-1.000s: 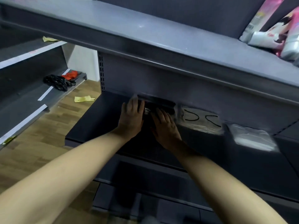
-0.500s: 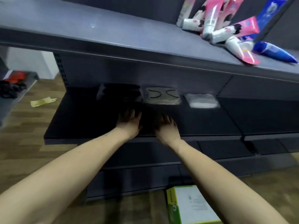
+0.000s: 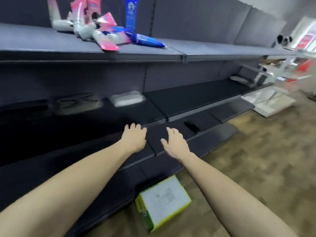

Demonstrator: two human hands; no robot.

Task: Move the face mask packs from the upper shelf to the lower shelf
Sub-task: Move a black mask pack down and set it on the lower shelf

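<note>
Three face mask packs lie in a row at the back of the lower shelf (image 3: 153, 110): a dark pack (image 3: 24, 108) at the left, a clear pack with black ear loops (image 3: 78, 103) in the middle, a white pack (image 3: 127, 98) at the right. My left hand (image 3: 134, 138) and my right hand (image 3: 174, 143) hover side by side in front of the shelf's front edge, fingers relaxed, holding nothing. The upper shelf (image 3: 196, 48) shows no mask packs in its visible part. The whole view is blurred by motion.
Pink, white and blue tubes (image 3: 102, 31) lie in a heap on the upper shelf at the left. A white box with green edges (image 3: 162, 202) sits on the floor below my arms. White shelving and boards (image 3: 270, 100) stand at the far right.
Both hands have let go of the dark pack at the shelf's back and drawn away to the front edge. The view has swung to the right.
</note>
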